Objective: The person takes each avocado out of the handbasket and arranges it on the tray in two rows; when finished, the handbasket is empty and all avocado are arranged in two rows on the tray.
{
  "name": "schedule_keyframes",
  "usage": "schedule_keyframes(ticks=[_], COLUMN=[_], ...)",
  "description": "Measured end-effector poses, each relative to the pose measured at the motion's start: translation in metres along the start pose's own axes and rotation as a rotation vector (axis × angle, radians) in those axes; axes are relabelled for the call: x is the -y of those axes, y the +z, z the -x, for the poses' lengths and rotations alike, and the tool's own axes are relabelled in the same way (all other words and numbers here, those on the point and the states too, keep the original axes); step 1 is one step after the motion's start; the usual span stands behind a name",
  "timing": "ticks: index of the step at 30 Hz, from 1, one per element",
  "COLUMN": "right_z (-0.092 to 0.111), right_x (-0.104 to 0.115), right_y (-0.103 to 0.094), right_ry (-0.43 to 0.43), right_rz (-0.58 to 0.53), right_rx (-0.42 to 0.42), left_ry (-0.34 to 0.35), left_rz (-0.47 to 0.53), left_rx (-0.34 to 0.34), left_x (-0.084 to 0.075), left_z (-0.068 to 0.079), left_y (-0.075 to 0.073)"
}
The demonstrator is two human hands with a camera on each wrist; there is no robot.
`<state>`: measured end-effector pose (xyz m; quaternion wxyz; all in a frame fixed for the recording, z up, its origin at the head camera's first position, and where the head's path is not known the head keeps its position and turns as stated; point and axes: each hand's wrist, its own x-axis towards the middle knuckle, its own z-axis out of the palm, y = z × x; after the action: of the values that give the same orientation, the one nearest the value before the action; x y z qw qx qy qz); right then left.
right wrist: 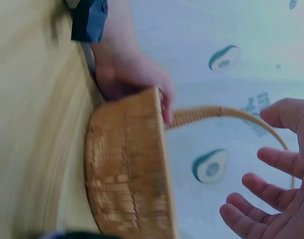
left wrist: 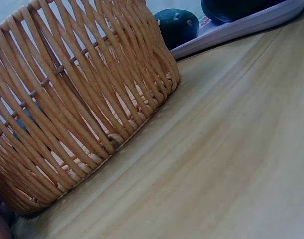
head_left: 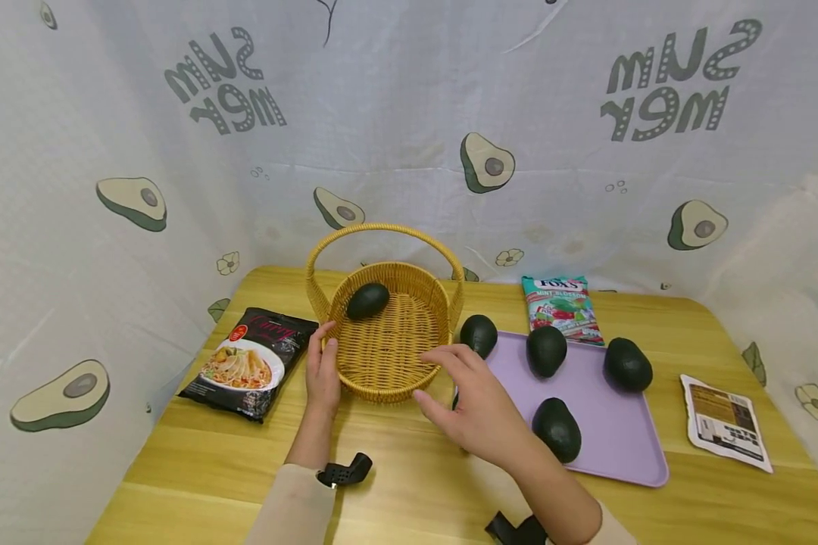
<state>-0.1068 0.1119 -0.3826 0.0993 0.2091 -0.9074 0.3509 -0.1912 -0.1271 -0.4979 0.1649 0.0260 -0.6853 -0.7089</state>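
A yellow woven basket (head_left: 388, 390) with a tall arched handle stands on the table, one dark green avocado (head_left: 368, 301) inside it at the left. My left hand (head_left: 323, 378) rests along the basket's left side, fingertips at the rim near the handle's base. Over the basket's right front edge hovers my right hand (head_left: 480, 409), fingers spread and holding nothing; the right wrist view shows those fingers apart from the basket wall (right wrist: 129, 169). A lilac tray (head_left: 613, 446) lies to the right with several avocados on it, one (head_left: 557, 430) close by my right forearm. My right hand partly hides the tray's left side.
A black curry noodle packet (head_left: 248, 363) lies left of the basket. Behind the tray is a teal Fox's candy bag (head_left: 562, 306), and a white-edged pouch (head_left: 725, 420) lies at the far right. A printed curtain (head_left: 409, 98) hangs along the table's back and sides.
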Motion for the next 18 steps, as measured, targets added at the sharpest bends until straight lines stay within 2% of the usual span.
schedule_keyframes(ticks=[8,13,18], right_z=[-0.032,-0.057,-0.082], right_x=[0.012,0.017,0.019], right_y=[0.029,0.043,0.057], right_ry=[0.038,0.110,0.146], right_rz=[-0.003,-0.032,0.010], right_rx=[0.011,0.053,0.082], left_ry=[0.003,-0.007,-0.014], left_rz=[-0.004,-0.002,0.001], left_rx=[0.004,0.007,0.010], left_x=[0.001,0.001,0.001], left_z=[0.000,-0.001,-0.002], left_y=[0.000,-0.001,-0.001])
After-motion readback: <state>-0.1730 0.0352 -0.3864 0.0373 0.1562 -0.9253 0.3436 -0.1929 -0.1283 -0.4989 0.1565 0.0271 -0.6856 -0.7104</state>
